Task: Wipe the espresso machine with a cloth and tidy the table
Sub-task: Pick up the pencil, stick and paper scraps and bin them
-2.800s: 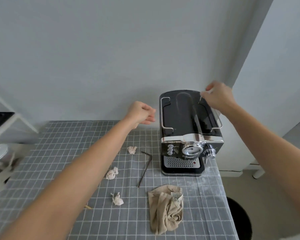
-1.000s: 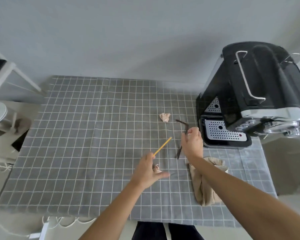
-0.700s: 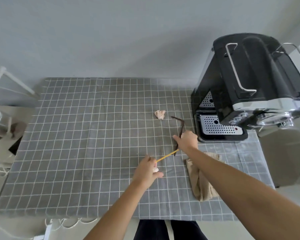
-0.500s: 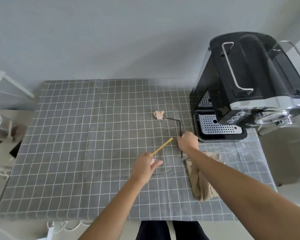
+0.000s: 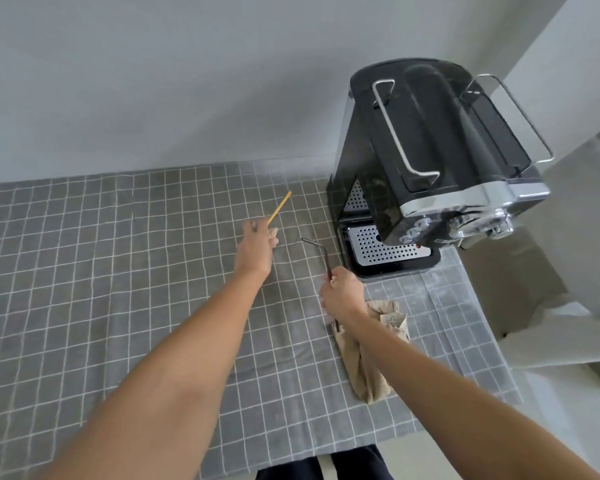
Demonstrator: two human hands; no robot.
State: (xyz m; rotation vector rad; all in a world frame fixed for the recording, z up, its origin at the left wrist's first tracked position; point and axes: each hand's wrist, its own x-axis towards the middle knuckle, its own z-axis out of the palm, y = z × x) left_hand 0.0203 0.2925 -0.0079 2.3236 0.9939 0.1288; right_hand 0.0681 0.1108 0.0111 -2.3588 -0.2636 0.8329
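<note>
**Both hands lifted off the table, each holding litter**

Since half a second earlier, your left hand [image 5: 256,249] had travelled away from you toward the wall, its fingers pinching a yellow stick [image 5: 280,207] that pointed up and beyond them, with a pale crumpled scrap [image 5: 274,232] at the fingertips. Your right hand [image 5: 341,293] gripped the bent dark straw [image 5: 323,252], whose crook rose beyond the knuckles. Under that wrist lay the beige cloth [image 5: 362,368]; the espresso machine [image 5: 426,161] stood just past the fingers, to their right.

The left hand [image 5: 255,249] has carried its yellow stick [image 5: 280,207] forward to the paper wad [image 5: 274,232].
</note>
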